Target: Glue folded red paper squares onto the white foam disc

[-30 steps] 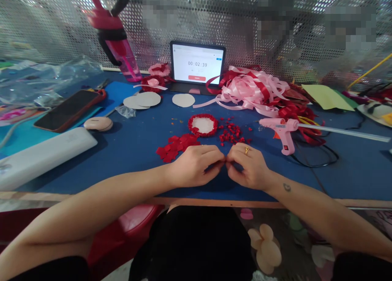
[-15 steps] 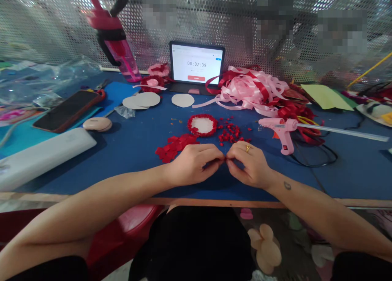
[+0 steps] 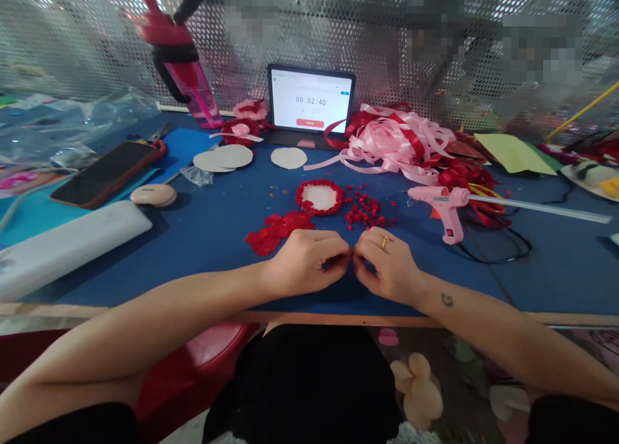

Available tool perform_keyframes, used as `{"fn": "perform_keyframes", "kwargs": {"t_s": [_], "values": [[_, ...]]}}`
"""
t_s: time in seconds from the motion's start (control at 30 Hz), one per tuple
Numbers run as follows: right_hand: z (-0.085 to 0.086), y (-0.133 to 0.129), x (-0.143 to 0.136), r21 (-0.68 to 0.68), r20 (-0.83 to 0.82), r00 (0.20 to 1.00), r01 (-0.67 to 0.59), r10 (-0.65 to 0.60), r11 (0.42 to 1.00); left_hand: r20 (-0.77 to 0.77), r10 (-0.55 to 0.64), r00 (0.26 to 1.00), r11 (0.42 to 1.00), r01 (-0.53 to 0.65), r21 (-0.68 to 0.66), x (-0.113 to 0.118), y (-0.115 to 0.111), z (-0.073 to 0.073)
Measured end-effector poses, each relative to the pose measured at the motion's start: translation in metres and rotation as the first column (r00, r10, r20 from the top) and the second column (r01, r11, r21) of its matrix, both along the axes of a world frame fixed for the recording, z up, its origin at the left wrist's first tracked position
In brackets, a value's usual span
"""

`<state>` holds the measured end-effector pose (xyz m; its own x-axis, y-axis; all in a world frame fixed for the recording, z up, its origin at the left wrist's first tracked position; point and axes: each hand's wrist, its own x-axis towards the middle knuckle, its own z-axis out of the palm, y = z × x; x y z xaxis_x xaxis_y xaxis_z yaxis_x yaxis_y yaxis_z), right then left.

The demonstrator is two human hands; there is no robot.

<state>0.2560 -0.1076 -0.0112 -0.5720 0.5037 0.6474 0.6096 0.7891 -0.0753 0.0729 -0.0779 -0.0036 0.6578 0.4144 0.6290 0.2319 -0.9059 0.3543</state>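
My left hand [image 3: 309, 260] and my right hand [image 3: 387, 263] meet fingertip to fingertip just above the table's front part. Both are closed in a pinch, with a trace of red between the tips, seemingly a small red ribbon piece mostly hidden by the fingers. Flat red ribbon squares [image 3: 278, 231] lie in a loose pile beyond my left hand. Small pinched red bits [image 3: 365, 212] are scattered beyond my right hand. Between these and farther back lies a white disc [image 3: 319, 198] ringed with a red ruffled border [image 3: 300, 196].
A pink glue gun [image 3: 447, 212] with its cable lies at right. Ribbon heaps [image 3: 396, 138], white discs [image 3: 289, 158] and a tablet [image 3: 311, 101] showing a timer stand behind. Leftward are a phone [image 3: 106, 173], a long white case [image 3: 77, 247] and a pink bottle [image 3: 186, 77].
Both hands have shifted slightly left, my right hand a little more, their fingertips still together. The tablet's timer went from 02:39 to 02:40. The things on the table lie as before.
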Motion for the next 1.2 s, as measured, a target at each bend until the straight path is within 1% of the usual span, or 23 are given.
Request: {"fn": "perform_keyframes", "kwargs": {"t_s": [0.2, 0.3, 0.43, 0.5, 0.63, 0.77, 0.93, 1.07, 1.2], "values": [[-0.003, -0.002, -0.003, 0.030, 0.065, 0.996, 0.067, -0.068, 0.997, -0.026, 0.003, 1.000, 1.000, -0.002, 0.001, 0.000, -0.002, -0.002], [-0.001, -0.002, -0.001, 0.021, 0.068, 0.996, 0.058, -0.059, 0.998, -0.020, -0.006, 1.000, 1.000, 0.006, 0.011, 0.000, -0.001, 0.000], [0.004, 0.001, 0.004, -0.057, -0.012, 1.000, -0.008, 0.007, 0.998, 0.017, -0.014, 1.000, 1.000, 0.014, 0.015, -0.001, 0.002, 0.004], [0.005, 0.003, 0.007, -0.070, -0.049, 0.999, -0.016, 0.012, 0.997, 0.047, -0.013, 0.999, 1.000, 0.012, 0.018, -0.001, 0.004, 0.005], [0.006, 0.005, 0.012, -0.060, -0.089, 0.996, -0.014, 0.008, 0.998, 0.084, -0.012, 0.996, 0.999, 0.007, 0.054, -0.002, 0.006, 0.005], [0.007, 0.005, 0.013, -0.036, -0.110, 0.994, -0.004, 0.000, 0.999, 0.076, -0.009, 0.997, 0.995, 0.002, 0.099, -0.003, 0.007, 0.003], [0.007, 0.004, 0.012, -0.038, -0.112, 0.994, -0.004, 0.000, 0.999, 0.054, -0.006, 0.999, 0.994, 0.000, 0.108, -0.004, 0.008, 0.003], [0.008, 0.004, 0.011, -0.068, -0.130, 0.992, -0.001, -0.008, 0.998, 0.057, -0.010, 0.998, 0.995, 0.004, 0.103, -0.003, 0.009, 0.002], [0.011, 0.006, 0.013, -0.158, -0.184, 0.980, 0.039, -0.069, 0.987, 0.072, 0.007, 0.997, 0.998, -0.012, 0.065, -0.003, 0.012, 0.001]]}}
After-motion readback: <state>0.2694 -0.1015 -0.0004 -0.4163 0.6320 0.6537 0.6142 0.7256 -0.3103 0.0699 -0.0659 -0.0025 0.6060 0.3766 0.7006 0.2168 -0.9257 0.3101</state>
